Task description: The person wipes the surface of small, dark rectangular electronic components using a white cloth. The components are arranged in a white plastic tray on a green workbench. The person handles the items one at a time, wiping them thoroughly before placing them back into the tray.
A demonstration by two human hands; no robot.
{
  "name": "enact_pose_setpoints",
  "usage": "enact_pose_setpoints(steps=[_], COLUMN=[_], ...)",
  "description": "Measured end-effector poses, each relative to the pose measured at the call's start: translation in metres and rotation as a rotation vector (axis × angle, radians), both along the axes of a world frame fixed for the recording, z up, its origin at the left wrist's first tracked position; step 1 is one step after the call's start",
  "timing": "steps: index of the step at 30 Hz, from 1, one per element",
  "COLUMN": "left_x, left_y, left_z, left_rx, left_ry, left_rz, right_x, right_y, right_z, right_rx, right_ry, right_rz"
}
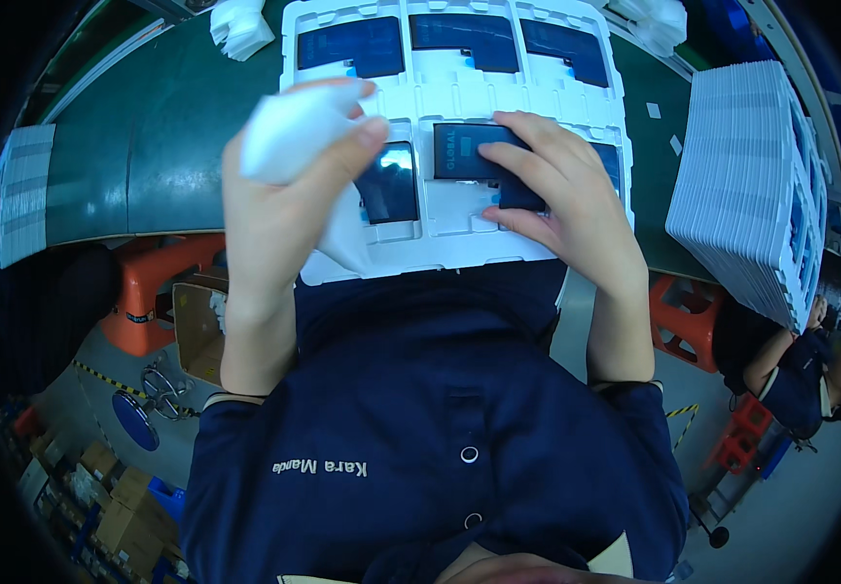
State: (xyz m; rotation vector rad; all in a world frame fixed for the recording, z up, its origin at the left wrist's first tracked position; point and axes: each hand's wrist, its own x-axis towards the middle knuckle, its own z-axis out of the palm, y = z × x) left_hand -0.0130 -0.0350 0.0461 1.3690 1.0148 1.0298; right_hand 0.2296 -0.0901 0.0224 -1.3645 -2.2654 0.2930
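Note:
A white moulded tray (459, 255) lies in front of me, with flat black L-shaped battery packs in its compartments. My left hand (289, 200) is closed round a crumpled white wipe (299, 131), over the tray's left side. Part of that wipe hangs down beside my wrist. My right hand (561, 190) grips one battery pack (461, 151) in the near middle compartment, fingers across its top and thumb at its near edge. Just left of it sits a shiny battery pack (393, 183), partly hidden by my left hand. Several more, such as the far left battery pack (347, 47), fill the far row.
Stacked white trays (732, 175) stand tall on the right of the green table (177, 146); a smaller stack (23, 195) is at its left end. White bundles (242, 27) lie at the back. Orange stools (148, 292) stand below. A person (800, 375) sits at far right.

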Motion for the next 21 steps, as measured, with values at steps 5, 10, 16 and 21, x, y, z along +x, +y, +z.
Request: enact_pose_setpoints(steps=[5, 10, 16, 21], left_x=[0.0, 0.011, 0.034, 0.054], left_y=[-0.002, -0.008, -0.02, -0.028], left_z=[-0.006, -0.019, -0.02, -0.019], left_rx=[-0.049, -0.464, -0.547, -0.646], left_ry=[-0.413, -0.9, -0.709, -0.636], left_rz=[0.023, -0.145, 0.02, -0.135], right_x=[0.0, 0.05, 0.049, 0.016], right_y=[-0.002, -0.009, -0.027, -0.04], right_z=[-0.004, -0.017, -0.034, -0.026], right_rx=[-0.127, 0.03, -0.158, -0.061], right_ry=[-0.129, -0.188, 0.205, 0.272], right_rz=[0.038, -0.412, -0.502, -0.559])
